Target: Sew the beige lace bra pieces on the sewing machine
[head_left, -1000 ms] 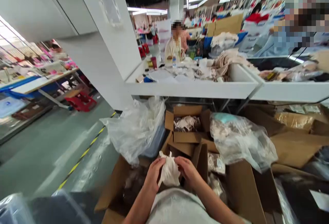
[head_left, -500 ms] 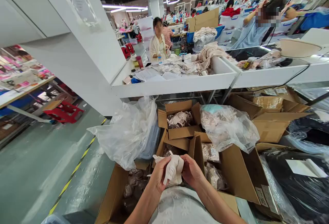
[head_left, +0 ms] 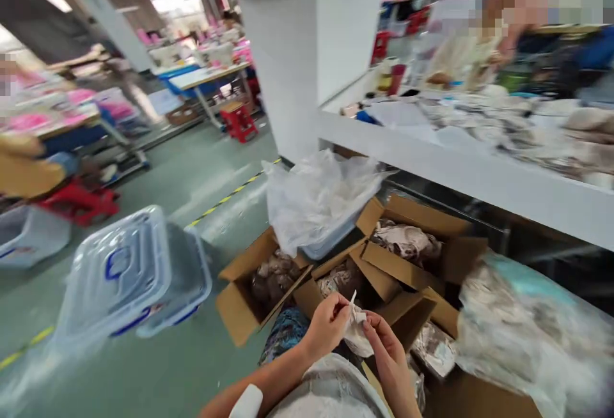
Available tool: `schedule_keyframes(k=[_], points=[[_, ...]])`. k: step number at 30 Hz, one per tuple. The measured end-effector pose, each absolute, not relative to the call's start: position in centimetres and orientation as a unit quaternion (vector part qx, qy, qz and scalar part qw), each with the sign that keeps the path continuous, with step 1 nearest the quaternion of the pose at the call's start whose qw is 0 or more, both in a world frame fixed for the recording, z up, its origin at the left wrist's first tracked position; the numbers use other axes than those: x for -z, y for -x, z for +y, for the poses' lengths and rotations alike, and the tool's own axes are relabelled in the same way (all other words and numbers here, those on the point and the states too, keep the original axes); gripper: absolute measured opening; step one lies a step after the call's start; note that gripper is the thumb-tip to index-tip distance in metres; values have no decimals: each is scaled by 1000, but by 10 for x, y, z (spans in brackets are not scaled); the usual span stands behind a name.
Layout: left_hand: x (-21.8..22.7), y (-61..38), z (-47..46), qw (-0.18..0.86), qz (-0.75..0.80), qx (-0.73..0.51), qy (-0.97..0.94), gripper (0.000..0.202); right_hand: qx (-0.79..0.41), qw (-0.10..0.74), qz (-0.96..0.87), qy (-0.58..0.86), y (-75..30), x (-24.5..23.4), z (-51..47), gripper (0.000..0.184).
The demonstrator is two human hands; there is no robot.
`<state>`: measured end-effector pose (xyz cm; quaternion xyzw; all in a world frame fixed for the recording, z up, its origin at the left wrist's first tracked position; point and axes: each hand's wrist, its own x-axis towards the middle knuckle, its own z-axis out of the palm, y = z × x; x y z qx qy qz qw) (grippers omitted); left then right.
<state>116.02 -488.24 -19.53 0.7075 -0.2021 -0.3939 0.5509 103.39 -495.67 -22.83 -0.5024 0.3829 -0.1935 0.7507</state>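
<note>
A small piece of cream fabric (head_left: 357, 336) with a thin strip sticking up is held low in the middle of the head view, in front of my body. My left hand (head_left: 330, 323) pinches its left edge. Opposite it, my right hand (head_left: 386, 345) grips the upper right part between thumb and fingers. What kind of garment or part this is, I cannot make out. Just beyond my hands stands an open cardboard box (head_left: 307, 296) with wrapped pale items in it.
Another open box (head_left: 240, 322) with bagged brownish items is at left. Lidded clear plastic bins (head_left: 129, 264) stand on the floor. A sheet of clear plastic (head_left: 321, 194) covers a bin ahead. Bagged goods (head_left: 518, 322) lie right, below a white table (head_left: 460, 159) strewn with cloth.
The view has swung left, bringing the plastic bins into sight. Both hands still hold the cream fabric, now bunched smaller and pinched by the fingertips closer together.
</note>
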Motion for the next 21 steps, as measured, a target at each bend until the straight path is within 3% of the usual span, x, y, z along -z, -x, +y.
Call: schedule_keyframes(k=[10, 21], points=[[200, -1166, -4807, 484, -168, 243, -824, 14, 55, 720, 178, 668, -1081, 244, -4934, 38], [184, -1193, -4730, 582, -18, 206, -786, 16, -14, 726, 77, 684, -1151, 233, -4883, 43]])
